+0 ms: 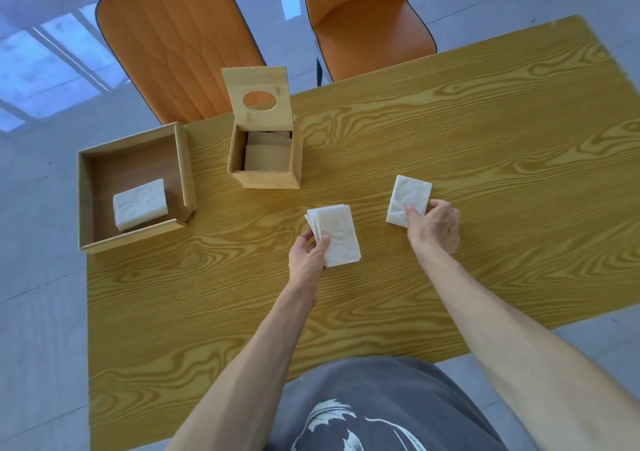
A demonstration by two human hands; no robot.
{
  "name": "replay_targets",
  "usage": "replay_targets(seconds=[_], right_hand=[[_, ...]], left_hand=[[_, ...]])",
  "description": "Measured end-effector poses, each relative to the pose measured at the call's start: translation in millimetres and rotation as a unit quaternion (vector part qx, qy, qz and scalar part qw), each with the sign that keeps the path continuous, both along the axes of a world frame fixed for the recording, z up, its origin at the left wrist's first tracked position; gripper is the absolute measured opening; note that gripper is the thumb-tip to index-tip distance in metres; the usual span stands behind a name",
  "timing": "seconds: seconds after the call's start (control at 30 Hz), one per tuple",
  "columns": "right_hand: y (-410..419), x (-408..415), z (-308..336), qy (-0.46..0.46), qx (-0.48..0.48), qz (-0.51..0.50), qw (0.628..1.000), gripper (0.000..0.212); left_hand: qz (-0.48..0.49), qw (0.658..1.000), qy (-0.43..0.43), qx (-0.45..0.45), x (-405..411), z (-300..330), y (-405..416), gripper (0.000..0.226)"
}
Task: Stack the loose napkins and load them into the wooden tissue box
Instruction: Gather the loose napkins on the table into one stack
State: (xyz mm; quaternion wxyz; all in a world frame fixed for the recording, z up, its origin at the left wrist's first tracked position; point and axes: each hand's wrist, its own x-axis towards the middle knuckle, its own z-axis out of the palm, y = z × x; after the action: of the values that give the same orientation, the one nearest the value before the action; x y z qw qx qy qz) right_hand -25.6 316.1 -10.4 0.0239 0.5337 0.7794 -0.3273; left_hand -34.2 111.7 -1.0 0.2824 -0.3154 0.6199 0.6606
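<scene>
My left hand [309,255] grips a small stack of white napkins [337,234] just above the table, thumb on top. To its right, my right hand [435,224] pinches the near corner of a single white napkin [408,199] that lies on the table. The wooden tissue box [265,176] stands behind the stack, its hinged lid [258,98] with a round hole raised upright. Folded napkins [268,154] show inside it.
A shallow open wooden tray [86,190] at the table's left edge holds another block of white napkins [140,203]. Two orange chairs [180,41] stand behind the far edge of the wooden table [450,131].
</scene>
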Motion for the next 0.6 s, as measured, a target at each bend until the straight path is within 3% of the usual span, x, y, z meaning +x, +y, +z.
replay_targets(seconds=[0.33,0.6], right_hand=[[-6.9,1.5,-0.6,0.041,0.022,0.037,0.998,0.026],[-20.7,13.7,11.2,0.177,-0.104,0.027,0.978,0.027]], left_hand=[[0.008,1.000,-0.009,0.013,3.1,-2.8,-1.5,0.034],[0.021,0.999,-0.014,0.019,9.1,-3.4,-10.3,0.023]])
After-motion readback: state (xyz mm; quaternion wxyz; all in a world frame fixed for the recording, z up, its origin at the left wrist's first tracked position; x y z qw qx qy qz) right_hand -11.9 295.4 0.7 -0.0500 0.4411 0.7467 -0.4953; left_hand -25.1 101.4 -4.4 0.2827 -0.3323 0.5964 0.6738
